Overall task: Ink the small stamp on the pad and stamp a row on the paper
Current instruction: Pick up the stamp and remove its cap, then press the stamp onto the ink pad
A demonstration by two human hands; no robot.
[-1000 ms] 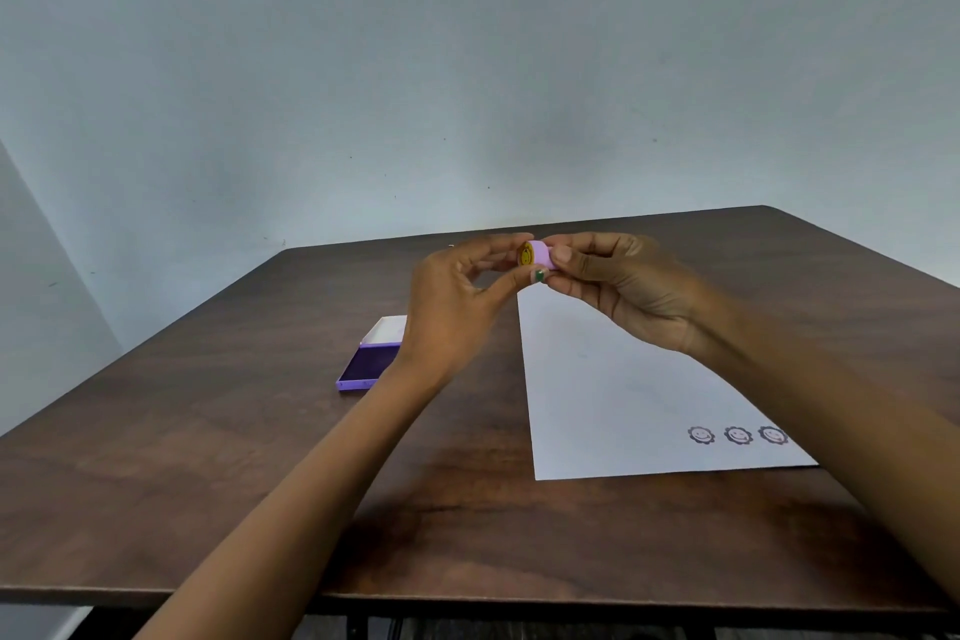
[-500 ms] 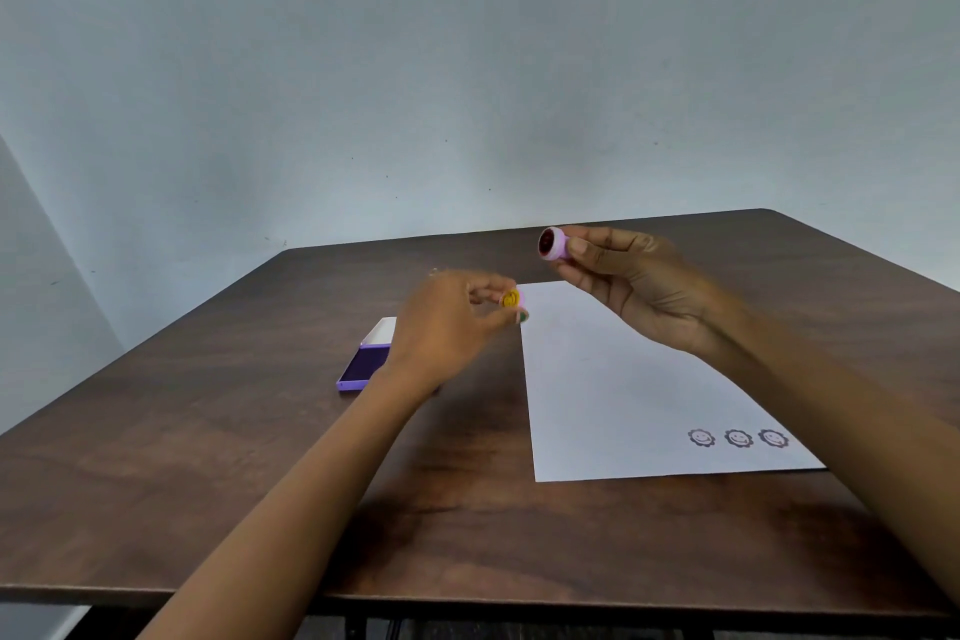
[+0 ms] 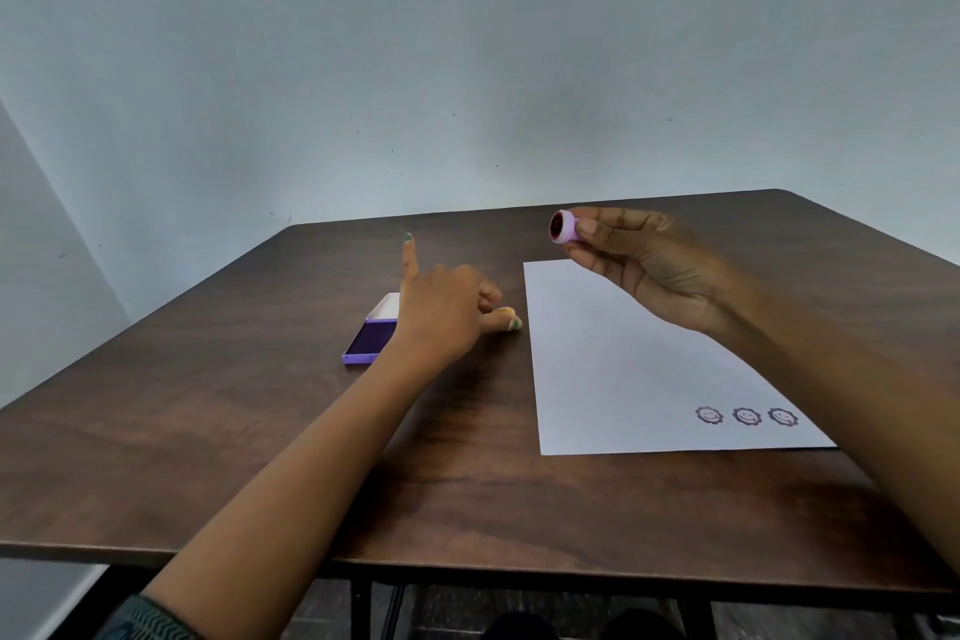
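My right hand (image 3: 649, 265) holds the small pink stamp (image 3: 563, 226) in the air above the far end of the white paper (image 3: 613, 359), its dark inked face turned left. My left hand (image 3: 447, 312) rests low on the table just left of the paper, pinching a small yellow cap (image 3: 506, 311) against the tabletop, little finger sticking up. The open purple ink pad (image 3: 371, 338) lies behind and left of that hand, partly hidden by it. Three stamped smiley flowers (image 3: 746, 416) form a row at the paper's near right corner.
The dark wooden table (image 3: 208, 431) has its near edge close to me and its far edge by a plain pale wall. My forearms cross the front of the table. Table legs and dark shoes show below the near edge.
My hands pulled apart: the left took the yellow cap off the stamp and lowered it to the table beside the paper. The right hand kept the uncapped stamp raised.
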